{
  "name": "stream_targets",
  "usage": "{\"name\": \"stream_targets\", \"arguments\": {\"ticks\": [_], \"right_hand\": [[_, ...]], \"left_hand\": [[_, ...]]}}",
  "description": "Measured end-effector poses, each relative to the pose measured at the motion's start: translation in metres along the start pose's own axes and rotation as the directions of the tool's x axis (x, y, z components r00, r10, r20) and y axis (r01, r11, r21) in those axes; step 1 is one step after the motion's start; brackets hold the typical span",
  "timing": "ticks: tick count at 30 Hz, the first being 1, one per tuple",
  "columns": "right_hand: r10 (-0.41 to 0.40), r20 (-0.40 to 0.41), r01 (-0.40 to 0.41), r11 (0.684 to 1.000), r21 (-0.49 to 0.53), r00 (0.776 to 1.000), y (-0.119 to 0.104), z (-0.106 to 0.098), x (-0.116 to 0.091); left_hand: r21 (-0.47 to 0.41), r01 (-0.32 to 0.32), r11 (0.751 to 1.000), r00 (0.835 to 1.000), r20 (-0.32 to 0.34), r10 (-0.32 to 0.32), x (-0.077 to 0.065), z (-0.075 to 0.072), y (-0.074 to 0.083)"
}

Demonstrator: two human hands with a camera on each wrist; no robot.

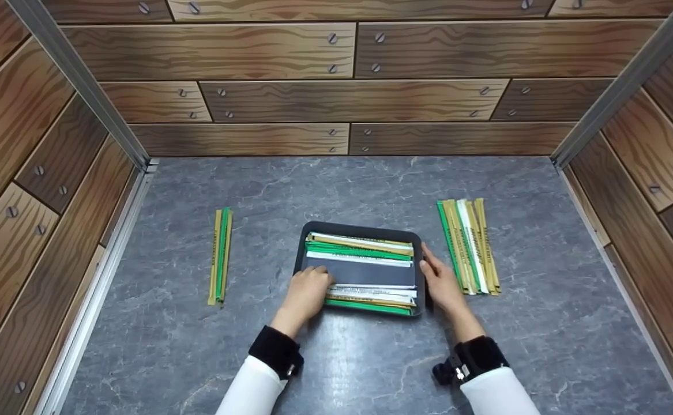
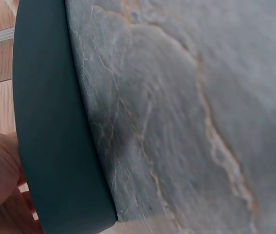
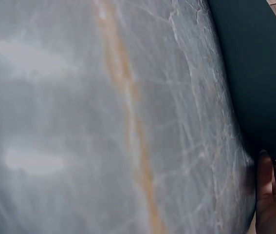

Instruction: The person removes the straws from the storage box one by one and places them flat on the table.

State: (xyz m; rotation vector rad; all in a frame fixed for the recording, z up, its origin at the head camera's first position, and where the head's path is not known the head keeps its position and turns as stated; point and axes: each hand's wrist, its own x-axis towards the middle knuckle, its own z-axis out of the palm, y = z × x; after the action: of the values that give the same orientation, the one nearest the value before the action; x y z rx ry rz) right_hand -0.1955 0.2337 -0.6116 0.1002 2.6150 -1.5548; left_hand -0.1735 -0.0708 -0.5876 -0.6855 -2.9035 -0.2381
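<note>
Both hands are at a dark shallow tray (image 1: pixel 359 272) near the middle of the table. At its left side my left hand (image 1: pixel 307 291) grips the wall, its bent fingers over the rim. My right hand (image 1: pixel 444 285) holds the right side, thumb at the rim and index finger along the outer wall. Inside lie slim, printed stick-shaped packets in green, white and tan, with one group (image 1: pixel 359 249) along the far side and another (image 1: pixel 371 300) along the near side. Bare tray floor shows between them. Each wrist view shows the tray's dark outer wall (image 2: pixel 55 122) close up.
To the left, a few tan and green packets (image 1: pixel 221 256) lie lengthwise on the grey marbled table (image 1: pixel 365 369). On the right is a larger fan of green, tan and white packets (image 1: pixel 469 248), close beside my right hand. Wood-patterned walls (image 1: pixel 348 101) enclose three sides.
</note>
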Motion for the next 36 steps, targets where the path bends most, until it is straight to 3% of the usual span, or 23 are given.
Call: {"name": "stream_targets", "arguments": {"ticks": [22, 36], "right_hand": [[-0.017, -0.017, 0.017, 1.000, 0.004, 1.000, 0.002, 0.000, 0.001], [0.013, -0.003, -0.013, 1.000, -0.024, 1.000, 0.000, 0.000, 0.001]], "left_hand": [[-0.002, 0.033, 0.999, 0.997, -0.070, -0.033, 0.000, -0.003, -0.004], [-0.171, 0.085, 0.982, 0.984, -0.143, -0.110, 0.003, -0.015, -0.012]]}}
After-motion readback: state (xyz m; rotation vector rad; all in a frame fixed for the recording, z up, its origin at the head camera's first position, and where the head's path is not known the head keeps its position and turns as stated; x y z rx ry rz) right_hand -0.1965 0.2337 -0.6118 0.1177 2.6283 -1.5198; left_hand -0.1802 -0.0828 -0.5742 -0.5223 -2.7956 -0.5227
